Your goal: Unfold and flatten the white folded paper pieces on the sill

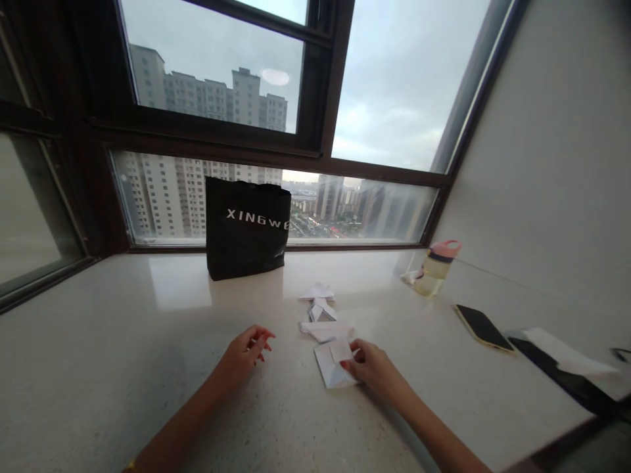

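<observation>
The right hand [374,366] rests on the folded white paper [333,365] near the front edge of the sill [148,368], fingertips pinching its small upper flap. The left hand [246,353] hovers just left of the paper — fingers loosely curled, grasping nothing. Three more folded paper pieces [321,310] lie behind it — toward the window. A black bag [245,226] stands at the back edge; a bottle [436,268] and a phone [483,327] lie toward the right.

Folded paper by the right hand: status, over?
Right hand pressing on folded paper. Left hand empty, off the counter. Three other folded pieces behind.
</observation>
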A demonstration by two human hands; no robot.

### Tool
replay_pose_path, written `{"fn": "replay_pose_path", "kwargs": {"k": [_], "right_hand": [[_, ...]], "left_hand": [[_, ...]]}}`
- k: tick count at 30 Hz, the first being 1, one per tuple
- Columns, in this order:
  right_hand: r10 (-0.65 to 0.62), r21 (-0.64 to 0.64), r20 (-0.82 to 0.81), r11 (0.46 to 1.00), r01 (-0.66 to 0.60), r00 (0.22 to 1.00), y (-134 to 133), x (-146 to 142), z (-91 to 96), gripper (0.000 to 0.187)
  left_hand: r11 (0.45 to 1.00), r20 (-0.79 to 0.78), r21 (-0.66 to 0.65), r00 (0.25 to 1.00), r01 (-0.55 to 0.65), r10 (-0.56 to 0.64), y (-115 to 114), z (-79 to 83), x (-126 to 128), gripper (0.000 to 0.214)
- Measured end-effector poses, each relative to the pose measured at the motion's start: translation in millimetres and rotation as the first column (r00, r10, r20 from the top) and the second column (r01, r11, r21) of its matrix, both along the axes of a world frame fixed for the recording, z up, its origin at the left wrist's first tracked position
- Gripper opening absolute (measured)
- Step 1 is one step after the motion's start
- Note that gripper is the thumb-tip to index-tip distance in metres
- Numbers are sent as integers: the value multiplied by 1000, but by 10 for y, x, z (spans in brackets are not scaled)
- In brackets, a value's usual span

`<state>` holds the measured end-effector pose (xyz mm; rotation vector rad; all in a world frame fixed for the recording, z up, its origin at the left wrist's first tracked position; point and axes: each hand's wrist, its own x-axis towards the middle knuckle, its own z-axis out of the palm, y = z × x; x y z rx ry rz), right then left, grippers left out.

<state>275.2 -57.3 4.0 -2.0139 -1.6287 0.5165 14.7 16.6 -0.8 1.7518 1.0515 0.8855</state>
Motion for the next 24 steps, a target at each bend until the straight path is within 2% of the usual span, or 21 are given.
{"fn": "replay_pose_path", "kwargs": {"k": [3,7,11,14,16,18,19,21,24], "right_hand": [[-2,22,79,1000,0,997,26,-6,-58,16],[-49,208,219,978,2,975,9,38,-106,41],[-99,358,332,933,-29,938,-21,-60,89,57],[-93,456,399,883,-110,912,-46,-399,246,53],[43,414,453,875,-252,891,-47,-737,243,47],[283,271,476,854,-445,833,-21,-1084,144,43],[400,216,464,815,-538,791,3,-1235,73,47],[534,212,432,724,-657,727,66,-1454,-72,62],[628,237,419,621,-747,656,157,-1554,-220,73]], "left_hand": [[1000,-6,-4,1000,-9,9,-6,7,1,33],[999,-9,-10,999,-32,32,-2,-2,3,37],[998,-16,22,998,-63,63,24,-9,-21,37],[990,-22,79,992,-121,123,54,-11,-55,35],[981,-32,120,987,-152,156,65,-11,-75,33],[974,-43,162,985,-160,169,62,-4,-88,32],[970,-48,182,984,-160,171,55,2,-91,31],[966,-51,209,985,-153,167,34,9,-94,32],[971,-45,207,990,-121,133,8,-14,-89,38]]}}
